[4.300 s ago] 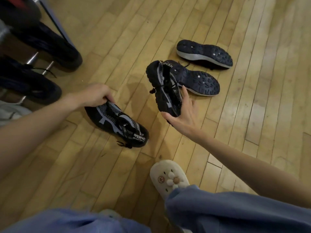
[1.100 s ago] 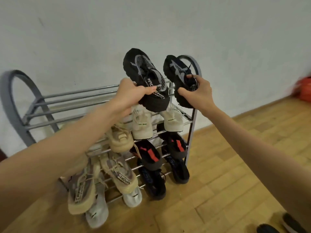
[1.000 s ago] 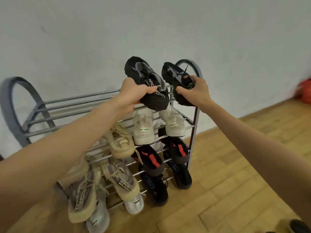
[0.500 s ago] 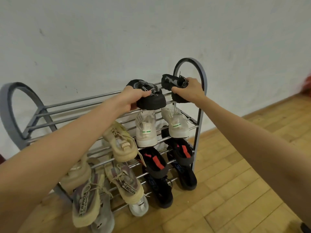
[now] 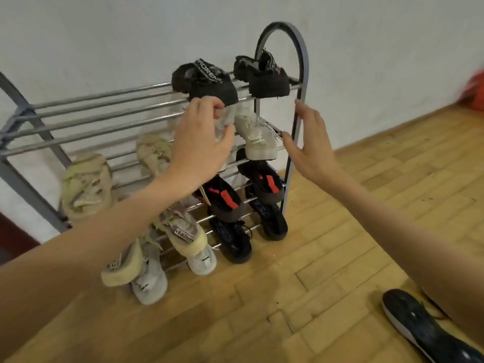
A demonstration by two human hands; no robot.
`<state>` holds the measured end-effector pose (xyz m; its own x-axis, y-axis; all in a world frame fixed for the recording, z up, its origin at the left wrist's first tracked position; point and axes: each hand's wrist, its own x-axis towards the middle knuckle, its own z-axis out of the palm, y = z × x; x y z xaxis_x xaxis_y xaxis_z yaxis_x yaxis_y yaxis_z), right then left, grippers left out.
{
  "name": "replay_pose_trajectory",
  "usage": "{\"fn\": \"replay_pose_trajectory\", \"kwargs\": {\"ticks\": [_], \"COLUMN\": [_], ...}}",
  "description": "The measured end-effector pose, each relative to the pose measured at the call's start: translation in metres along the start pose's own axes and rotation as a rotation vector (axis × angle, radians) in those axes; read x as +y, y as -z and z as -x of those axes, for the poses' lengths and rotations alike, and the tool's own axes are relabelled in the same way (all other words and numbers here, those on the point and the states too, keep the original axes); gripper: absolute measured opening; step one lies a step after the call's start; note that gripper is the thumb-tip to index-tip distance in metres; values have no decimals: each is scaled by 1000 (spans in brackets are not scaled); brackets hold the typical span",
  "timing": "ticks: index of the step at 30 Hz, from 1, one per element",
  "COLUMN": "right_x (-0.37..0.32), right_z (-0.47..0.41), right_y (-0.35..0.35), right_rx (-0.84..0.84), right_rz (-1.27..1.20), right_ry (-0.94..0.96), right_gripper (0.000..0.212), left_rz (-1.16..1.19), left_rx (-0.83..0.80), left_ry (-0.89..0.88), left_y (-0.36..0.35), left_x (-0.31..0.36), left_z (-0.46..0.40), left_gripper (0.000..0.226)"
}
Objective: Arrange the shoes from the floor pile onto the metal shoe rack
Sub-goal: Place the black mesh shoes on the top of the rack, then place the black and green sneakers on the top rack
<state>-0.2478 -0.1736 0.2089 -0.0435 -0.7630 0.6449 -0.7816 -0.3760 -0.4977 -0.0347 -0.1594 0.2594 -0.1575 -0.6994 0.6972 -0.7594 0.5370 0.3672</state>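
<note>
The left hand (image 5: 201,142) is held just below the heel of the left black shoe (image 5: 207,81), fingers loosely curled and gripping nothing; whether the fingertips touch the heel cannot be told. The right hand (image 5: 309,142) is spread open beside the rack's right upright, holding nothing. Both black shoes, the right one (image 5: 262,74) included, are laid on the top shelf of the metal shoe rack (image 5: 104,100), heels toward the camera, toes toward the white wall (image 5: 131,30), long axes across the bars. The top shelf's left part is seen bare. Pale and dark shoes are set on lower shelves. Another black shoe (image 5: 424,331) is seen sole-up on the wooden floor (image 5: 262,310), bottom right.
</note>
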Motion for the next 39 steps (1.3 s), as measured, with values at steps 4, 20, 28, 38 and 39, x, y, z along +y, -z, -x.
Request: {"fn": "replay_pose_trajectory", "kwargs": {"ticks": [4, 20, 28, 38, 39], "right_x": [46, 234, 260, 222, 220], "right_z": [90, 376, 407, 343, 339], "right_y": [11, 98, 104, 94, 90], "right_rx": [-107, -646, -737, -894, -934], "right_rz": [29, 527, 621, -344, -401], "right_ry": [-141, -947, -1058, -1067, -1054], "right_gripper": [54, 94, 97, 45, 45], "left_rz": [108, 140, 230, 328, 346], "left_rx": [-351, -1125, -1262, -1372, -1388], "left_ry": [45, -56, -77, -329, -322], "left_y": [-44, -238, -289, -296, -296], "left_x": [8, 59, 83, 71, 68], "left_z": [52, 173, 209, 221, 223], "left_gripper": [41, 42, 39, 86, 83]}}
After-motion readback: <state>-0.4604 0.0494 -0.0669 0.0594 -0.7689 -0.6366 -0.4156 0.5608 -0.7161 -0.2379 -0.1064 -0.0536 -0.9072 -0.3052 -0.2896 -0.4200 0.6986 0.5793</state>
